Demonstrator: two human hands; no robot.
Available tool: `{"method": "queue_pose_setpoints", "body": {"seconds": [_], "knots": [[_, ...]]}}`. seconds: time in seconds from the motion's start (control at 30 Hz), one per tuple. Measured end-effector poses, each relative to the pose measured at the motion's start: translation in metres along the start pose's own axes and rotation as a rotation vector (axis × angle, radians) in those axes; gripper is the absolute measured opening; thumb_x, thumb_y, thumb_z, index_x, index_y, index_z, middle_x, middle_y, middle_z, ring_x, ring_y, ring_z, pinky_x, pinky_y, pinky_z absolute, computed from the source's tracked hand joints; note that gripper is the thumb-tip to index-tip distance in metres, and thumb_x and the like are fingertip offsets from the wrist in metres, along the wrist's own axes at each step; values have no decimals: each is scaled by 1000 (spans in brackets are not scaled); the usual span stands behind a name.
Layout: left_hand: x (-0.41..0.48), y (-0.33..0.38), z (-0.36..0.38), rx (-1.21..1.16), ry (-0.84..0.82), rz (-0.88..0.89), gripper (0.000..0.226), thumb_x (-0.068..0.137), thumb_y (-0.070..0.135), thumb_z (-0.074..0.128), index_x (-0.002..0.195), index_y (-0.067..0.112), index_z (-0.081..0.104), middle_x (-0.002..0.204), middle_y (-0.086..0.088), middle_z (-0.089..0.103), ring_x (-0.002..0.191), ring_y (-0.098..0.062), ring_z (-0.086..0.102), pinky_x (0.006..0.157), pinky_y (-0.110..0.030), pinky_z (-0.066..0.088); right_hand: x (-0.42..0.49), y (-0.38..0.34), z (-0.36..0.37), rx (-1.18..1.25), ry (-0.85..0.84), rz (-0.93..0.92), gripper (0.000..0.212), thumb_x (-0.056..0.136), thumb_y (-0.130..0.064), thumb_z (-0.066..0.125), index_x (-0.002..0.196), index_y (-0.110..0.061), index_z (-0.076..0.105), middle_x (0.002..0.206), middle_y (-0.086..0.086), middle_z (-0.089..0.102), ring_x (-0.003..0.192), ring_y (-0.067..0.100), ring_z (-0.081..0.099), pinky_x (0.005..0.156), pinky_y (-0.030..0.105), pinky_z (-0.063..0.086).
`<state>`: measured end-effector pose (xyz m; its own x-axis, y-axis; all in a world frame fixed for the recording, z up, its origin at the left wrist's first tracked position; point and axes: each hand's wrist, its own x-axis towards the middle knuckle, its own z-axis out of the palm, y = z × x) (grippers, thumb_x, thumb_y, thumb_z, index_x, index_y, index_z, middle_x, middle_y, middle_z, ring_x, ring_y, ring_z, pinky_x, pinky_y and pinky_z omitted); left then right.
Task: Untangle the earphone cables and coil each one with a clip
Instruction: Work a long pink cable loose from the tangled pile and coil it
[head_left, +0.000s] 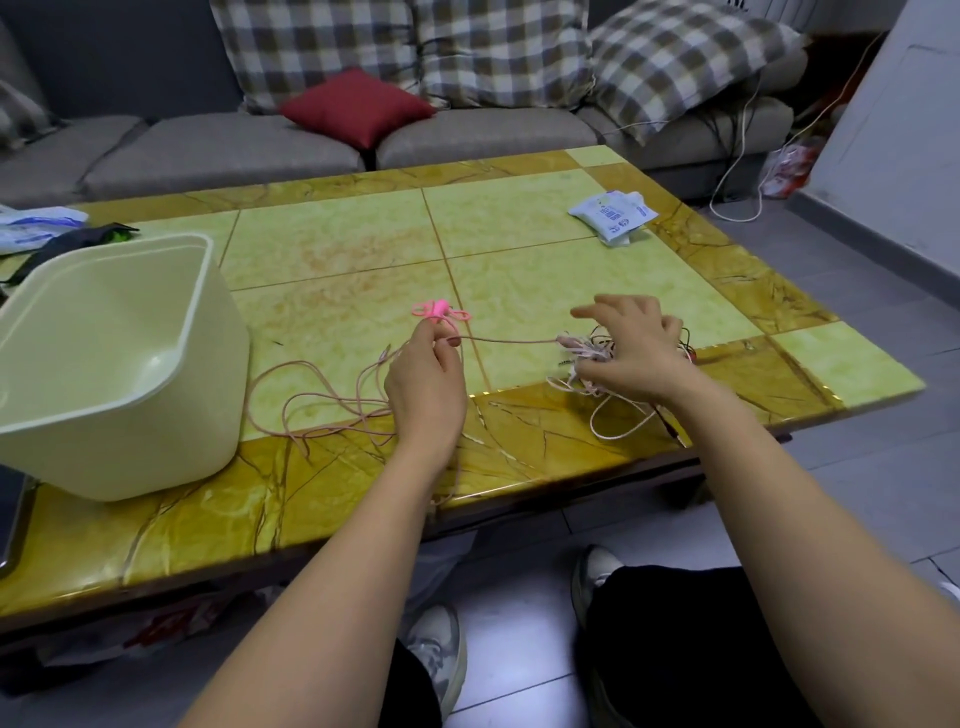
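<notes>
here our left hand (423, 379) pinches the pale pink earphone cable (509, 340), holding it taut from the tangled knot of pink and dark cables (584, 352), which our right hand (631, 353) grips on the yellow tiled table (337, 249) as anchor; the bright pink plastic clip (439, 309) lies just beyond.

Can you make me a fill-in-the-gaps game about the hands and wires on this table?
1. The left hand pinches a thin ____ cable that runs across to the tangle.
2. The right hand grips the tangle, and the little ____ for coiling lies beyond the left hand.
3. The cream tub stands on the table to the ____ of both hands.
4. The small cushion on the sofa is ____.

Missing words: pink; clip; left; red.
</notes>
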<state>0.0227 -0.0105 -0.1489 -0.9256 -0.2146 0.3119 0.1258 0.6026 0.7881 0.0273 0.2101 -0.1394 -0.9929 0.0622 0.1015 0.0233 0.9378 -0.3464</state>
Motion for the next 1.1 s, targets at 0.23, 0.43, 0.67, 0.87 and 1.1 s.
{"method": "queue_pose_setpoints", "body": {"seconds": [0.23, 0.43, 0.67, 0.87, 1.1], "knots": [[-4, 3, -1, -20, -9, 75, 23, 98, 13, 41, 103, 14, 64, 90, -1, 71, 80, -25, 60, 65, -33, 36, -2, -35, 6, 123, -17, -178, 18, 89, -32, 66, 106, -28, 71, 93, -13, 68, 102, 11, 58, 94, 30, 24], [-1, 0, -9, -55, 29, -11, 23, 98, 12, 40, 102, 14, 63, 100, 2, 71, 92, -23, 62, 75, -34, 42, 0, -22, 7, 101, 132, -3, 15, 81, -14, 62, 86, -23, 73, 79, -2, 67, 87, 24, 63, 78, 35, 47], [0, 0, -10, -46, 33, -22, 22, 98, 13, 39, 100, 15, 61, 94, 3, 70, 81, -23, 61, 66, -33, 38, 8, -7, 0, -126, 188, 232, 31, 85, -21, 60, 115, -15, 64, 115, 8, 63, 111, 31, 53, 91, 40, 37], [-1, 0, -5, -97, -46, 87, 22, 95, 12, 43, 102, 16, 64, 86, 7, 70, 66, -20, 51, 62, -30, 31, -2, -52, 1, 299, -34, -304, 46, 88, -19, 58, 133, -28, 53, 123, -14, 60, 117, 7, 46, 105, 32, 21], [1, -5, -18, -69, 125, -21, 21, 99, 14, 41, 102, 13, 62, 96, 2, 71, 85, -23, 62, 69, -33, 38, 7, -41, 13, 7, 178, -176, 21, 97, -37, 54, 94, -23, 70, 89, -7, 54, 94, 16, 50, 90, 37, 24]]}}
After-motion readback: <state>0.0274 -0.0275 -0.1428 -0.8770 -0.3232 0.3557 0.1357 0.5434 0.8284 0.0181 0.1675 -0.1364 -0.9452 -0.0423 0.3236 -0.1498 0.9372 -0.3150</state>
